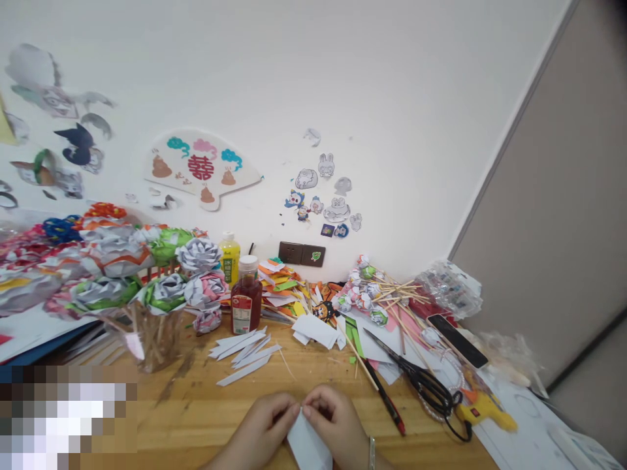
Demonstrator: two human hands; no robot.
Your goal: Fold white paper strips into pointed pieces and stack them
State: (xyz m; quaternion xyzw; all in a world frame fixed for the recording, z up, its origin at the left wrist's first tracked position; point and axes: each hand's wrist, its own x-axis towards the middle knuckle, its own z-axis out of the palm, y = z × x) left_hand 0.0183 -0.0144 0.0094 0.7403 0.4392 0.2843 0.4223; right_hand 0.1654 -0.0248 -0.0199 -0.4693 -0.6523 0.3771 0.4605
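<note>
A folded piece of white paper point(308, 444) is pinched at its top edge between both my hands, low in the head view over the wooden table point(196, 418). My left hand point(268, 421) grips it from the left, thumb and finger closed at the tip. My right hand point(336, 421) pinches the same tip from the right. Beyond my hands lie several cut white paper strips point(247, 352) and a small stack of folded white paper point(318, 331). To the right are a black pen point(386, 398) and black-handled scissors point(416, 378).
Paper flowers stand in a clear cup point(157, 336) at left. A red drink bottle point(245, 297) and a yellow bottle point(228, 258) stand near the wall. On the right are paper flowers on sticks point(365, 290), a phone point(458, 341) and a yellow glue gun point(484, 412).
</note>
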